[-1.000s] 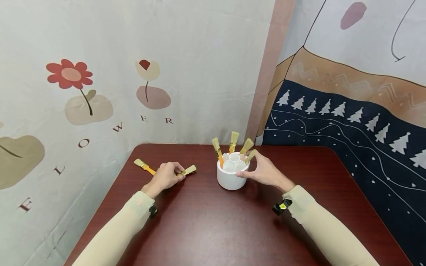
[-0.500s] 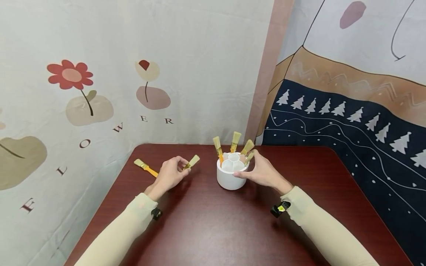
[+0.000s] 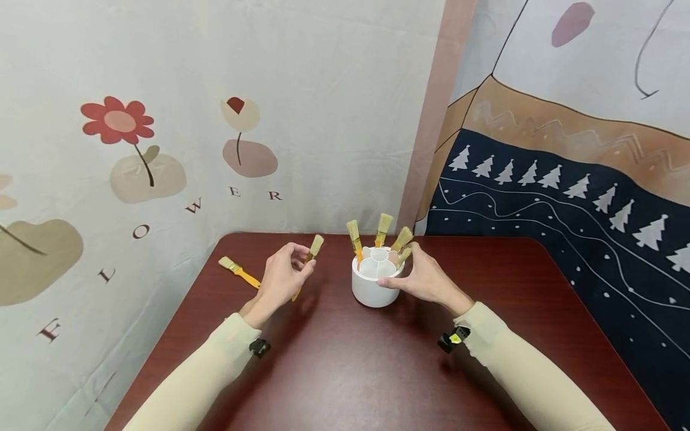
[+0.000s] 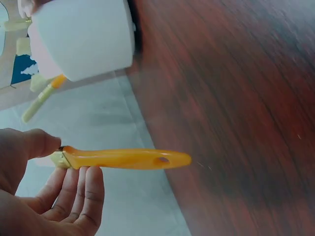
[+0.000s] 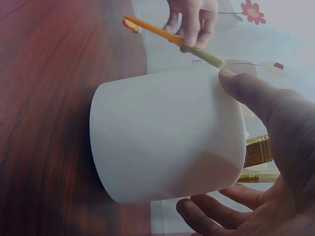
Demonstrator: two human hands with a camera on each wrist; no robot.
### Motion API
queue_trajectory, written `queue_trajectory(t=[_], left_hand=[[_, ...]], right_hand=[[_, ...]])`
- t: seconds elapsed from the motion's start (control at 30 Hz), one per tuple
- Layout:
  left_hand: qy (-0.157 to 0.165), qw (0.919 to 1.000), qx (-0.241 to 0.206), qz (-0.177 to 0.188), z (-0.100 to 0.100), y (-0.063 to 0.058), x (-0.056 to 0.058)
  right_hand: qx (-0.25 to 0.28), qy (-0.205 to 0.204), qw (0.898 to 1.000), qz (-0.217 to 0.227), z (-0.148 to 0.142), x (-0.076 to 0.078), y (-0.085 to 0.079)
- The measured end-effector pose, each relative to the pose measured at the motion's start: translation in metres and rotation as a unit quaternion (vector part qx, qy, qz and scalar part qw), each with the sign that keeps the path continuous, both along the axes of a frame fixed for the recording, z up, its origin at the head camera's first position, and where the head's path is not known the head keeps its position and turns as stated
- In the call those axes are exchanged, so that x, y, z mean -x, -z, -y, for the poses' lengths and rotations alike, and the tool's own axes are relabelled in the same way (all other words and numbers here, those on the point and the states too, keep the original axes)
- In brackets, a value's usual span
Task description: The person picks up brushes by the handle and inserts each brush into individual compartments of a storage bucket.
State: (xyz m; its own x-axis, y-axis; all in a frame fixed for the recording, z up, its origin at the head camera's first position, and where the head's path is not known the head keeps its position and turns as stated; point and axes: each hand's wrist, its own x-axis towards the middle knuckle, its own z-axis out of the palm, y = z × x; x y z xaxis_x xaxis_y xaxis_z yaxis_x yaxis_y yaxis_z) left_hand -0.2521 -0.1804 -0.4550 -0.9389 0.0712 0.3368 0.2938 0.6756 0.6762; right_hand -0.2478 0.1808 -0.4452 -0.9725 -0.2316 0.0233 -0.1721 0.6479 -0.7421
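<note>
My left hand (image 3: 281,275) pinches a paintbrush (image 4: 128,158) near its metal band, between thumb and fingers. The brush is tilted upright, pale bristles up and yellow handle pointing down over the table, left of a white round brush holder (image 3: 372,292). The holder stands on the table with several paintbrushes leaning out of its compartments. My right hand (image 3: 431,278) grips the holder from the right; its thumb lies at the near rim, and the fingers reach round the far side, partly hidden in the head view.
Another yellow-handled paintbrush (image 3: 237,272) lies on the dark red-brown table (image 3: 345,365), left of my left hand and partly behind it. Printed cloth (image 3: 334,120) hangs along the table's back edge.
The left hand has lifted the paintbrush from low over the table and turned it from lying nearly flat to bristles up. The right hand stays on the brush holder.
</note>
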Motion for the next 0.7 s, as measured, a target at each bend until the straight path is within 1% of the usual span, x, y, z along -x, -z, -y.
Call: queue_trajectory(t=[0.17,0.4,0.7], left_hand=[[0.008,0.9992,-0.035,-0.019,-0.008,-0.006,-0.003],[0.006,0.9959,-0.071,-0.054,-0.020,-0.014,-0.007],[0.008,0.9901,-0.106,-0.092,-0.034,-0.023,-0.011]], right_hand=[[-0.001,0.006,1.000,-0.013,0.001,-0.002,0.001],[-0.005,0.015,1.000,-0.019,0.005,-0.003,0.001],[-0.009,0.031,0.999,0.001,0.010,-0.007,-0.002]])
